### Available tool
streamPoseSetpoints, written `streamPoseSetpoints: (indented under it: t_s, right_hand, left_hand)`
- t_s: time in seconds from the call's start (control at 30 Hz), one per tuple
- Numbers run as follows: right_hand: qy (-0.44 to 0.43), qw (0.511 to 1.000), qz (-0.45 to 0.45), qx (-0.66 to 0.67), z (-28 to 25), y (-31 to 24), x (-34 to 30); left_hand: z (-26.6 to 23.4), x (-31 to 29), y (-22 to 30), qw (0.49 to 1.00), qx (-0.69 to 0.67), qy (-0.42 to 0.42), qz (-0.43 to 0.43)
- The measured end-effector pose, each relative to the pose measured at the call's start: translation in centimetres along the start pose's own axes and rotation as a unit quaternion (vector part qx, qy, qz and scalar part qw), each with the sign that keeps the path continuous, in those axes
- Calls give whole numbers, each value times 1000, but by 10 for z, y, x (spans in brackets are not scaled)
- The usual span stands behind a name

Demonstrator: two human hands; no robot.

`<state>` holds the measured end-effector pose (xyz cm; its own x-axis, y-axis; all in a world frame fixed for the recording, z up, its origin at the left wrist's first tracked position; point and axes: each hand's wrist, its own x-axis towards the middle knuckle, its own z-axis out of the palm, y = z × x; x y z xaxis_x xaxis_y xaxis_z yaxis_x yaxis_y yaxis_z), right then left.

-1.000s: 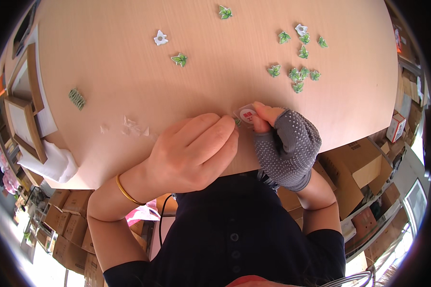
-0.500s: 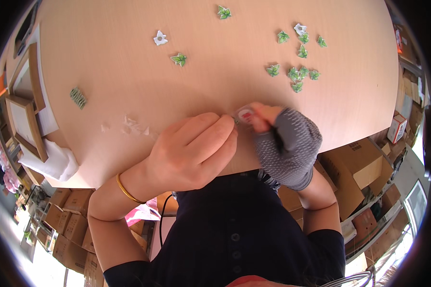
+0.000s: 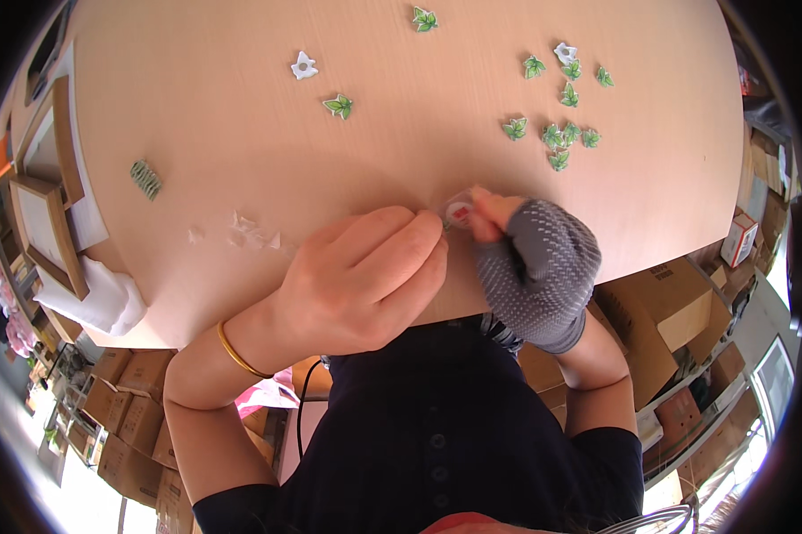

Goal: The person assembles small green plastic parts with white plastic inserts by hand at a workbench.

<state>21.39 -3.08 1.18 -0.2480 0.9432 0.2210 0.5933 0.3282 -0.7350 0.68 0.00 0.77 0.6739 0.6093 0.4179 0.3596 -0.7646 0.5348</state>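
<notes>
Desk: the main hazard sits at its near edge, since both hands work just inside it; anything that slipped from the fingertips could drop over that edge, because little wood lies between them and the person's body.
Bare left hand: its fingers are bunched, tips drawn together; whether they pinch something cannot be told, as the hand covers the spot from above. That cover could lead to a poor grip or a misplaced pull, because the contact point is largely hidden.
Gloved right hand: its bare thumb and fingers pinch the clear labelled piece at the side toward the desk's right edge. The piece could slide out or bend, its surface looking thin and slick.
Clear labelled piece: see-through, with a round white and red label; it lies between the two hands, held by the right fingers and right beside the left fingertips. Blur hides whether it touches those.
Green ridged bundle: near the desk's left edge, well apart from all fingers.
Leaf-shaped pieces: grouped toward the far right corner, beyond the gloved hand; a wide sweep of that arm could scatter them.
Film scraps: left of the bare hand, toward the desk's near-left corner; being light, they could cling to the wrist or drift.
</notes>
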Motion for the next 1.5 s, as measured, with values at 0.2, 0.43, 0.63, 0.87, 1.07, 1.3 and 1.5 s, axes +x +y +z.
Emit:
streamPoseSetpoints:
  t_s: [0.2,0.43,0.63,0.87,1.07,1.3,1.5]
  right_hand:
    - [11,1000,25,6,1,-2,2]
    - [-24,1000,6,-13,-2,-1,1]
    - [0,1000,9,-9,-1,-6,3]
    - [39,999,38,1,0,-7,4]
    - [23,1000,15,-11,2,-6,5]
    - [-5,998,55,-1,-2,-10,5]
    - [-18,999,37,-16,-4,-10,6]
  left_hand:
    - [0,0,0,1000,-1,-3,1]
    - [2,-2,-1,1000,9,5,7]
    - [2,-3,0,1000,20,16,12]
    - [2,-2,0,1000,22,7,9]
    - [3,-2,-1,1000,19,16,9]
    - [2,-2,-1,1000,19,11,8]
    - [2,-2,-1,1000,9,12,8]
